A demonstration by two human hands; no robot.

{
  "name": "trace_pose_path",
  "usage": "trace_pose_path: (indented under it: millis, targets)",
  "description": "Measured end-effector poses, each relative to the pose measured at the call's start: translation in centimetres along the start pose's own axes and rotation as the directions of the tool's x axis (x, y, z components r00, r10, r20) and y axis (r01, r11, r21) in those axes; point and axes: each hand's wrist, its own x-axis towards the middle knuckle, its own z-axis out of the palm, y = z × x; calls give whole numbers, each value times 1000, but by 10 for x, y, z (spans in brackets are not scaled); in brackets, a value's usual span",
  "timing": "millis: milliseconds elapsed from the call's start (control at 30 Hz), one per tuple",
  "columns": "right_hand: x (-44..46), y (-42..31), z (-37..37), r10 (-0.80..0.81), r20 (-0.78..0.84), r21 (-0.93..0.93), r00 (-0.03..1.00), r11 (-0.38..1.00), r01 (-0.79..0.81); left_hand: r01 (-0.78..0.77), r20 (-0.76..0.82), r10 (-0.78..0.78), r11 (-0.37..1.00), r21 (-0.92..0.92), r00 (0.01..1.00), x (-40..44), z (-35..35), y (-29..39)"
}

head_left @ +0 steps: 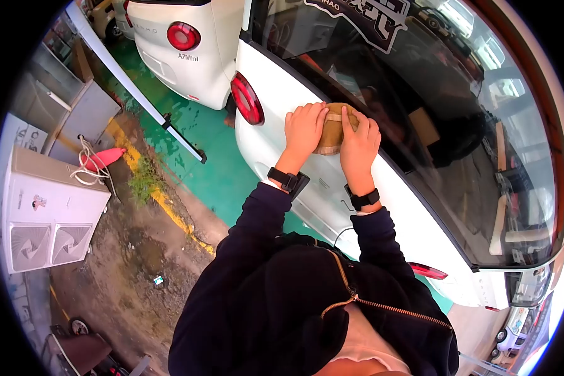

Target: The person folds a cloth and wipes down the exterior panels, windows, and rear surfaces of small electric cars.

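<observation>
A rounded brown pad [331,139] with a lighter band across it lies against the white rear of a car [276,135], just below the dark rear window [382,94]. My left hand [302,133] grips its left side, fingers bent over the edge. On the other side, my right hand [360,143] holds the pad with its fingers pressed on top. The underside of the pad is hidden. Black bands circle both my wrists. To the left of my left hand is the car's red tail light [247,99].
A second white car [188,69] stands close by at the upper left, over green floor [203,182]. Farther left are a white pole [138,94], an outdoor air-conditioning unit [56,207] and a red object with coiled cord [103,158]. A yellow line [169,207] crosses the ground.
</observation>
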Motion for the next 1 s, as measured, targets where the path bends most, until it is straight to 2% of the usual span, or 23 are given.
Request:
trace_pose_path:
  millis: [100, 167, 200, 267, 300, 367, 400, 433, 467, 500, 533, 567, 600, 667, 700, 733, 800, 833, 867, 900, 933, 967, 1000]
  targets:
    - [0, 2, -6, 21, 72, 84, 997, 996, -27, 55, 94, -46, 994, -91, 995, -9, -10, -1]
    - [-2, 3, -13, 20, 93, 161, 995, 986, -35, 84, 41, -75, 940, -330, 996, -17, -9, -10]
    - [-6, 4, -15, 17, 97, 168, 995, 985, -33, 90, 41, -81, 942, -325, 996, -24, -12, -12]
    - [-13, 7, -18, 80, 161, 387, 984, 912, -137, 323, 122, -299, 899, -298, 946, -43, -21, -17]
    - [-14, 7, -20, 97, 167, 462, 981, 872, -165, 327, 120, -305, 898, -294, 945, -53, -23, -19]
    - [-14, 5, -25, 116, 155, 527, 981, 831, -181, 482, 182, -455, 863, -154, 872, -71, -29, -24]
    - [-12, 4, -30, 143, 140, 584, 980, 787, -199, 486, 183, -459, 861, -149, 869, -70, -40, -24]
    - [-8, 2, -36, 112, 72, 578, 991, 805, -133, 597, 514, -472, 796, -101, 716, -63, -57, -21]
    - [-5, 1, -42, 114, 72, 583, 991, 802, -134, 681, 775, -422, 732, -14, 470, -59, -67, -19]
    - [-3, -1, -48, 70, -43, 577, 997, 816, -32, 681, 772, -427, 732, -11, 472, -60, -67, -21]
    - [-1, -2, -53, 22, -156, 559, 987, 826, 70, 827, 851, -248, 466, -314, 462, -63, -65, -23]
    - [-1, -5, -56, -12, -230, 569, 973, 809, 145, 861, 860, -57, 81, -503, 508, -67, -65, -23]
    - [-5, -8, -60, -11, -226, 575, 974, 806, 142, 862, 861, -65, 80, -500, 505, -63, -71, -11]
    - [-16, -14, -69, -208, -237, 559, 949, 770, 309, 735, 799, -144, -324, -595, 583, -50, -87, 20]
    - [-25, -18, -70, -278, -212, 546, 937, 761, 349, 681, 748, -122, -340, -649, 652, -51, -85, 14]
    - [-33, -22, -71, -273, -208, 551, 939, 761, 343, 684, 752, -126, -339, -645, 647, -56, -82, 10]
    - [-45, -29, -74, -376, -1, 699, 927, 662, 269, 611, 648, -357, -225, -759, 673, -61, -80, 6]
    - [-55, -21, -71, -425, 110, 802, 899, 572, 172, 574, 654, -358, -312, -757, 666, -61, -86, 5]
    - [-62, -22, -69, -419, 111, 803, 901, 572, 167, 580, 657, -358, -308, -754, 663, -62, -87, 3]
    - [-67, -24, -71, -219, 270, 962, 937, 97, -255, 578, 623, -397, -241, -779, 674, -62, -88, 3]
    - [-72, -25, -73, -121, 497, 734, 859, -470, -491, 578, 590, -430, -175, -797, 683, -62, -90, 3]
    - [-72, -20, -73, -142, 573, 542, 807, -674, -503, 586, 587, -443, -157, -795, 678, -63, -91, 4]
    - [-66, -18, -77, -124, 583, 543, 803, -676, -498, 601, 603, -435, -160, -783, 669, -64, -90, 4]
